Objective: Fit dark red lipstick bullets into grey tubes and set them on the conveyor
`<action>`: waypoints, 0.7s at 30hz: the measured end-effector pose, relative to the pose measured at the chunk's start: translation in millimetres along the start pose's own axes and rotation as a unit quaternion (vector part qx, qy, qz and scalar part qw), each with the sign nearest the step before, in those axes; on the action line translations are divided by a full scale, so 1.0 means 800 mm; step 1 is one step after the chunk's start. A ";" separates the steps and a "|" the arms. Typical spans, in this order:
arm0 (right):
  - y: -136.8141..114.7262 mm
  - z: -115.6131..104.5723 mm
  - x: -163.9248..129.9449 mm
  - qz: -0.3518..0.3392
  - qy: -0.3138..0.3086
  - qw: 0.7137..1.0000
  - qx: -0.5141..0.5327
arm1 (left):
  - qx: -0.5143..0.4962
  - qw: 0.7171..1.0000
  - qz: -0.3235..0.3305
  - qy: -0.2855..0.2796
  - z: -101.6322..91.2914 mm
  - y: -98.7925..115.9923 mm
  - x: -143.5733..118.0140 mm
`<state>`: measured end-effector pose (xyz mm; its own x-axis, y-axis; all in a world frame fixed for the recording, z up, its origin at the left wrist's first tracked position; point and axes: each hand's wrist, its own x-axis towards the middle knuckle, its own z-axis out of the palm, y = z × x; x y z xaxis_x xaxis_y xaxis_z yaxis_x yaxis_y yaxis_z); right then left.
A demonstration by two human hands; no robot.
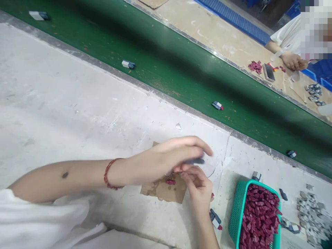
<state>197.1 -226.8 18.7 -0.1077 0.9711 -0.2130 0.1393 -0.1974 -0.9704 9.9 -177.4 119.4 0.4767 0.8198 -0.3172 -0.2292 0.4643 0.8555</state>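
Ideally, the left hand [176, 154] pinching the small dark part [195, 161] stays steady above the cardboard scrap [166, 190] on the worktop [64, 114], while the right hand [198, 186], fingertips pinched beneath, aligns squarely.

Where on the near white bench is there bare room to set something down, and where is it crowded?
The white bench lies bare left of the cardboard piece, up to the green belt. A narrower bare strip runs between the hands and the belt edge. It is crowded at the right: the teal basket of dark red pieces, the grey parts pile and loose parts near the right hand.
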 end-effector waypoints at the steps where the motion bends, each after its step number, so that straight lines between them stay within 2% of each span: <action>1: -0.002 -0.001 0.003 0.009 0.004 1.000 0.018 | 0.008 0.999 -0.014 0.028 -0.007 -0.005 0.004; 5: -0.014 -0.004 0.014 0.041 0.036 0.995 0.087 | 0.034 0.992 0.011 0.119 -0.032 -0.044 0.010; 9: -0.023 -0.005 0.021 0.049 0.046 0.992 0.106 | 0.014 0.988 0.021 0.155 -0.041 -0.071 0.004; 16: -0.014 0.002 0.022 0.052 0.039 0.988 0.139 | -0.041 0.976 -0.005 0.213 -0.049 -0.087 -0.003; 21: -0.011 0.009 0.016 0.052 0.052 0.987 0.145 | -0.142 0.958 -0.019 0.250 -0.046 -0.097 -0.004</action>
<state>187.4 -213.2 23.5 -0.0031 0.9493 -0.3143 -0.1454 -0.3113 -0.9391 -4.9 -204.1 39.1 0.0395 0.8258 -0.5626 -0.4745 0.5110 0.7167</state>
